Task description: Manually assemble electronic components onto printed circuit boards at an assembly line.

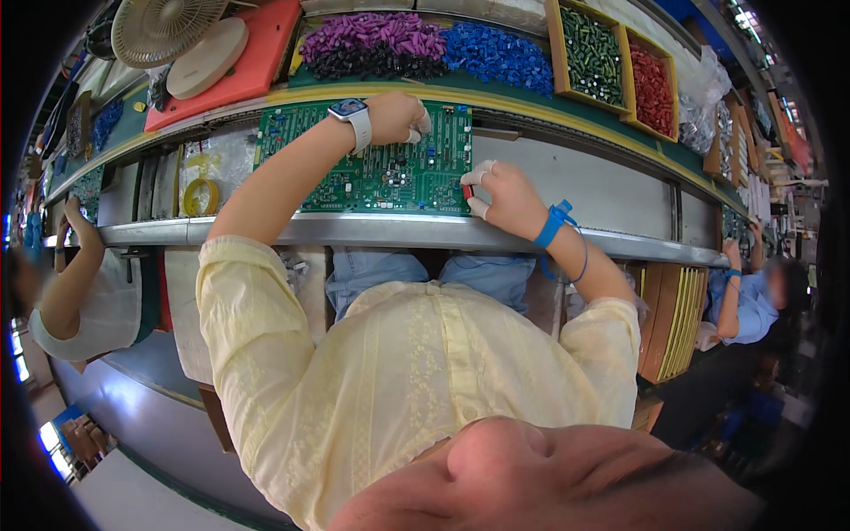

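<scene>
A large green circuit board (372,190) populated with many small parts lies on the rail in front of me. My left hand (396,118), with pale finger covers and a watch at the wrist, is bent over the far part of the board. Its fingers are curled together, and anything between them is hidden. At the board's right edge, my right hand (512,202) pinches a small red component (468,191) between thumb and forefinger. White covers sit on those fingertips too. A blue wrist strap (552,225) with a cord circles the right wrist.
Beyond the board lie heaps of purple (376,35) and blue components (500,57). Boxes of green (591,57) and red components (651,93) stand farther right. Yellow tape rolls (201,196) sit left of the board. Co-workers flank me; a metal rail (381,230) runs along the front.
</scene>
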A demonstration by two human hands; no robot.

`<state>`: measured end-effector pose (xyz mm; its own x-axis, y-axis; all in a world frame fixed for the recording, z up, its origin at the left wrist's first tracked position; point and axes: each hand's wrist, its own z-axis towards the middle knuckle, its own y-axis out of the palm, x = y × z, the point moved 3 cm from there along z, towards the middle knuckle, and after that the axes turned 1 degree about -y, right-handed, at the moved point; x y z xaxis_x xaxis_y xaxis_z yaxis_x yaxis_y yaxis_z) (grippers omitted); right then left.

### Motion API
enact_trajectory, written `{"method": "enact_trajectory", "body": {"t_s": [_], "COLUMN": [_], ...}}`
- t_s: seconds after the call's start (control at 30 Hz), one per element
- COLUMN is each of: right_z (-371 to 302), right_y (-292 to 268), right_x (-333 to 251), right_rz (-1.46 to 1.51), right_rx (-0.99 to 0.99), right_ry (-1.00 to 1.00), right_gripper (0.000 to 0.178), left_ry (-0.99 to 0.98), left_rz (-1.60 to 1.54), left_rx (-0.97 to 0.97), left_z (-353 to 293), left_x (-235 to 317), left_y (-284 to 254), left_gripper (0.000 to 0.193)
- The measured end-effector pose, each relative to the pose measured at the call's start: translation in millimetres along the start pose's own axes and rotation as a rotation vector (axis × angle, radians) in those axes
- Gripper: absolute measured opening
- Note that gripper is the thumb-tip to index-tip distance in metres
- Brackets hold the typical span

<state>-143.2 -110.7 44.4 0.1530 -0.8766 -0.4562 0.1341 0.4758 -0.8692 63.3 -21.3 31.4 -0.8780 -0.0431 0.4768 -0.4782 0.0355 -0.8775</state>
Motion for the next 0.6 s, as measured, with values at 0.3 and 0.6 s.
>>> {"method": "enact_trajectory", "body": {"t_s": [0.3, 0.6], "right_z": [-4.3, -1.5], "right_y": [0.6, 0.7], "right_x": [-0.7, 1.0], "right_rz": [0.020, 0.025], "right_rx": [0.009, -0.008], "right_ry": [0.020, 0.055], "right_gripper": [0.027, 0.020], "left_ry": [-0.072, -0.054], "left_rz": [-0.068, -0.101], "left_rx": [0.014, -0.002], "left_z": [-17.8, -16.5], "left_x": [-8.7, -7.2], "left_y": [-6.1, 2.6], "left_gripper": [0.025, 0.028]}}
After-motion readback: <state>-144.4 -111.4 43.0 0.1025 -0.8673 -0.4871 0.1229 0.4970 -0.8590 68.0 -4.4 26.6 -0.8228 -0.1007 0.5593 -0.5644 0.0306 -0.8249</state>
